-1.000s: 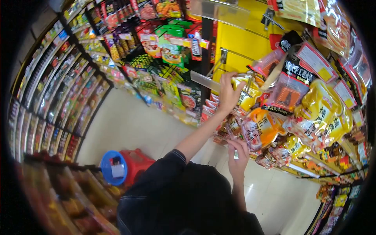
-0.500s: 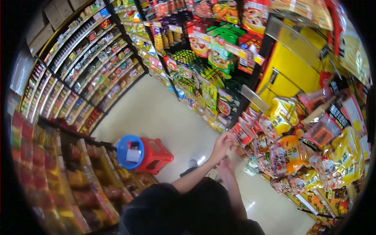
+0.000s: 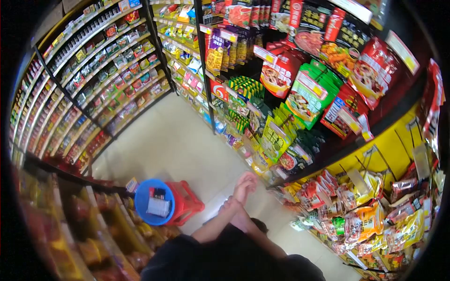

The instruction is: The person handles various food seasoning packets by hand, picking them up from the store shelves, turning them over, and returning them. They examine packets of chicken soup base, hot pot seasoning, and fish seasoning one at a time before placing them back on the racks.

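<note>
My left hand (image 3: 246, 183) is low in front of me, over the pale floor beside the snack rack, fingers loosely apart with nothing visible in them. My right hand (image 3: 231, 206) lies against the left wrist, where the two forearms cross, and is partly hidden by that arm. Both hands are well below and left of the hanging orange and yellow snack packets (image 3: 370, 220). Dark sleeves cover my upper arms.
A blue basket (image 3: 143, 206) holding small items rests on a red stool (image 3: 190, 202) on the floor to my left. Hanging green packets (image 3: 309, 93) and red packets fill the rack on the right. Stocked shelves (image 3: 108, 61) line the aisle, and another shelf (image 3: 93, 234) stands close on my left.
My left hand has dropped from the yellow packet on its peg to waist height. The right hand has moved in against the left wrist. The view has swung left, away from the packets.
</note>
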A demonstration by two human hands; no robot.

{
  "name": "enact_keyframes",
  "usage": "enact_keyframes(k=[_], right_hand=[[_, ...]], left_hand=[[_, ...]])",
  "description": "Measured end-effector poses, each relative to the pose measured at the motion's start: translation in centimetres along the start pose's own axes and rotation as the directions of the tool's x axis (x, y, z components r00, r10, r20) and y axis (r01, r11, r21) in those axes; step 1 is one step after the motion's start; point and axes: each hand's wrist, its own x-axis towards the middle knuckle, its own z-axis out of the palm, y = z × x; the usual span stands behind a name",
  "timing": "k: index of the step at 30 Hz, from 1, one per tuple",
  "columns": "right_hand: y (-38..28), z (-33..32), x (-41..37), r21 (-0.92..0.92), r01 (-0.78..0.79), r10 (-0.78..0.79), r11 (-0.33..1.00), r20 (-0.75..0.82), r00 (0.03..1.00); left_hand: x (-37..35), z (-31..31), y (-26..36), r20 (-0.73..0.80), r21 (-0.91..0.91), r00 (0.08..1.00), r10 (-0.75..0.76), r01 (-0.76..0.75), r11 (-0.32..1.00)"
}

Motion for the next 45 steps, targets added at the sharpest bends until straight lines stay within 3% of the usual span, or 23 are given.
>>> enact_keyframes(k=[3, 6, 7, 10, 13, 17, 22, 23, 26, 27, 28, 29, 33, 36, 38, 40, 41, 45], right_hand=[[1.6, 0.4, 4.3, -0.035, -0.101, 0.099, 0.994, -0.043, 0.994], [2.4, -0.8, 8.0, 0.048, -0.119, 0.120, 0.992, -0.029, 0.992], [2.1, -0.6, 9.3, -0.020, -0.140, 0.138, 0.990, -0.070, 0.988], [0.2, 1.1, 12.4, 0.021, -0.077, 0.075, 0.997, 0.086, 0.994], [-0.8, 0.6, 16.7, 0.009, -0.087, 0.085, 0.996, 0.153, 0.985], [-1.5, 0.3, 23.6, 0.022, -0.133, 0.124, 0.991, 0.238, 0.963], [-4.3, 5.3, 33.4, -0.119, -0.207, 0.232, 0.971, 0.260, 0.937], [-4.4, 5.8, 35.7, -0.065, -0.257, 0.265, 0.964, 0.247, 0.932], [-6.3, 6.7, 40.9, -0.229, -0.179, 0.232, 0.957, 0.233, 0.944], [-7.0, 6.1, 42.1, -0.453, -0.083, 0.172, 0.888, 0.160, 0.972], [-9.9, 7.9, 41.8, -0.554, -0.082, 0.214, 0.829, 0.180, 0.960], [-10.4, 6.8, 42.3, -0.623, -0.076, 0.202, 0.779, 0.134, 0.970], [-13.5, 2.4, 43.5, -0.802, -0.071, 0.182, 0.594, 0.048, 0.982], [-17.9, 5.7, 40.8, -0.883, 0.087, -0.011, 0.462, 0.092, 0.996], [-18.5, 6.0, 40.1, -0.893, 0.096, -0.125, 0.440, 0.045, 0.991], [-18.0, 5.0, 40.3, -0.865, 0.045, -0.212, 0.500, -0.071, 0.975], [-17.2, 5.0, 40.2, -0.889, -0.012, -0.299, 0.458, -0.168, 0.939], [-16.1, 5.8, 40.5, -0.833, 0.188, -0.556, 0.521, -0.164, 0.815]], left_hand=[[0.8, -3.6, 3.2, -0.166, 0.040, 0.980, 0.109, -0.103, 0.994], [2.2, -5.3, 5.8, -0.216, 0.090, 0.963, 0.162, -0.145, 0.985], [3.2, -5.5, 6.8, -0.208, 0.107, 0.963, 0.172, -0.152, 0.982], [6.0, -5.6, 8.8, -0.188, 0.138, 0.960, 0.207, -0.183, 0.973], [9.6, -7.3, 10.4, -0.154, 0.138, 0.948, 0.277, -0.257, 0.956], [14.3, -11.4, 13.4, -0.177, 0.202, 0.942, 0.286, -0.250, 0.947], [20.5, -15.1, 22.2, -0.241, 0.253, 0.912, 0.331, -0.270, 0.929], [21.6, -15.2, 24.2, -0.243, 0.268, 0.913, 0.327, -0.261, 0.927], [25.0, -16.2, 28.3, -0.244, 0.306, 0.922, 0.299, -0.219, 0.926], [26.0, -16.5, 29.0, -0.247, 0.318, 0.926, 0.286, -0.201, 0.926], [26.8, -16.9, 29.6, -0.249, 0.329, 0.928, 0.277, -0.188, 0.926], [28.0, -18.3, 29.4, -0.183, 0.417, 0.943, 0.279, -0.183, 0.891], [31.4, -17.2, 28.3, 0.043, 0.482, 0.990, 0.135, -0.139, 0.865], [34.3, -15.9, 26.4, 0.220, 0.548, 0.974, -0.058, -0.074, 0.833], [35.7, -14.8, 25.7, 0.310, 0.557, 0.939, -0.147, -0.055, 0.829], [36.5, -12.7, 26.3, 0.384, 0.557, 0.892, -0.240, -0.017, 0.830], [36.6, -11.9, 27.0, 0.403, 0.581, 0.865, -0.298, 0.010, 0.814], [36.1, -8.3, 33.0, 0.670, 0.619, 0.723, -0.169, -0.419, 0.665]])
